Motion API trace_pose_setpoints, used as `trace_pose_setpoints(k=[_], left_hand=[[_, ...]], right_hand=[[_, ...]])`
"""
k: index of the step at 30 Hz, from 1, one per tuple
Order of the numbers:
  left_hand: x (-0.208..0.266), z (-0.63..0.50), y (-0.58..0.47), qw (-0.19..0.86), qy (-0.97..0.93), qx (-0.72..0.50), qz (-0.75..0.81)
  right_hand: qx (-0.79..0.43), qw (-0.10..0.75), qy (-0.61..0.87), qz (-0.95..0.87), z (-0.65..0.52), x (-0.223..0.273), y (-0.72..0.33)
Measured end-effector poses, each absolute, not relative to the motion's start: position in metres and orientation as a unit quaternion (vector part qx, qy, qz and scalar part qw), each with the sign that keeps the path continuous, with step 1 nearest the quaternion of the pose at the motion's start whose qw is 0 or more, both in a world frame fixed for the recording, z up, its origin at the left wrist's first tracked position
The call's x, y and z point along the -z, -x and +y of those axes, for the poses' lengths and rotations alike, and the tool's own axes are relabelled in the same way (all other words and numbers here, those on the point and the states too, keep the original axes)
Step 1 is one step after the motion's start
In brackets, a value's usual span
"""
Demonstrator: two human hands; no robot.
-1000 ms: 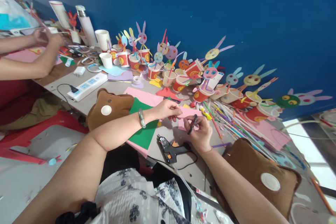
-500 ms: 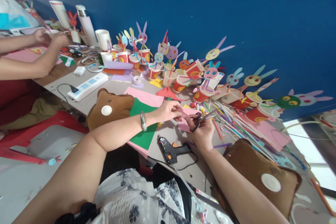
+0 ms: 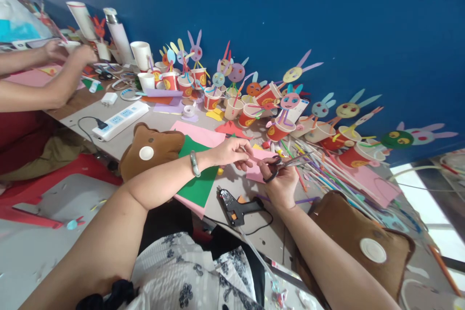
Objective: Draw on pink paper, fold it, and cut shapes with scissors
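My right hand (image 3: 281, 184) is closed round a pair of dark-handled scissors (image 3: 278, 168), whose blades point off to the right. My left hand (image 3: 232, 153) pinches a small pink piece of paper (image 3: 256, 160) that reaches toward the right fingers; its exact shape is hard to make out. Below the hands lies a pink paper sheet (image 3: 256, 174) on the table. A black hot glue gun (image 3: 235, 207) rests nearer to me. Green paper (image 3: 198, 181) lies under my left forearm, beside a brown bear-shaped cushion (image 3: 152, 152).
Paper cups with paper rabbit figures (image 3: 281, 128) line the wall. Pipe cleaners (image 3: 327, 169) are heaped at right, near another brown cushion (image 3: 358, 237). A power strip (image 3: 121, 120) lies at left. Another person's hands (image 3: 85, 55) work with a cup at far left.
The scissors' blades have swung slightly, and my left fingers have shifted a little on the pink paper. The view has moved slightly; the glue gun and cups stay put.
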State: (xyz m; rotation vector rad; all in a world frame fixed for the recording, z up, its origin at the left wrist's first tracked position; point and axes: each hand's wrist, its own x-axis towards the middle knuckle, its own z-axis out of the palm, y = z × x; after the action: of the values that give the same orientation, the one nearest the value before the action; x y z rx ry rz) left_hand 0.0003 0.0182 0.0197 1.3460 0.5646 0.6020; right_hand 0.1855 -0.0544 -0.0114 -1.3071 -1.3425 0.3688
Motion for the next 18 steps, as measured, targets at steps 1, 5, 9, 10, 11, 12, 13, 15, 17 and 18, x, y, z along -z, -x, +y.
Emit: trace_pose_setpoints(k=[1, 5, 9, 10, 11, 12, 13, 15, 17, 18], left_hand=[[-0.021, 0.018, 0.001, 0.705, -0.607, -0.269, 0.251], [-0.024, 0.017, 0.003, 0.708, -0.605, -0.276, 0.238], [-0.022, 0.019, 0.001, 0.707, -0.595, -0.297, 0.239], [-0.021, 0.020, 0.001, 0.705, -0.594, -0.303, 0.241], [-0.020, 0.020, 0.001, 0.702, -0.594, -0.309, 0.242], [-0.018, 0.021, 0.000, 0.699, -0.596, -0.313, 0.242], [-0.017, 0.021, -0.001, 0.695, -0.599, -0.316, 0.241], [-0.014, 0.022, -0.003, 0.688, -0.609, -0.316, 0.237], [-0.012, 0.021, -0.004, 0.682, -0.621, -0.311, 0.228], [-0.011, 0.020, -0.005, 0.679, -0.628, -0.308, 0.223]], right_hand=[[-0.157, 0.578, 0.557, -0.575, -0.055, 0.010, -0.185], [-0.160, 0.577, 0.559, -0.574, -0.056, 0.008, -0.183], [-0.195, 0.585, 0.561, -0.552, -0.055, 0.008, -0.185], [-0.209, 0.589, 0.561, -0.543, -0.054, 0.008, -0.185], [-0.226, 0.594, 0.559, -0.534, -0.054, 0.008, -0.186], [-0.243, 0.597, 0.556, -0.525, -0.053, 0.009, -0.186], [-0.261, 0.599, 0.552, -0.517, -0.053, 0.009, -0.187], [-0.284, 0.599, 0.548, -0.510, -0.052, 0.009, -0.187], [-0.288, 0.594, 0.548, -0.514, -0.052, 0.009, -0.187], [-0.286, 0.590, 0.549, -0.519, -0.052, 0.009, -0.187]])
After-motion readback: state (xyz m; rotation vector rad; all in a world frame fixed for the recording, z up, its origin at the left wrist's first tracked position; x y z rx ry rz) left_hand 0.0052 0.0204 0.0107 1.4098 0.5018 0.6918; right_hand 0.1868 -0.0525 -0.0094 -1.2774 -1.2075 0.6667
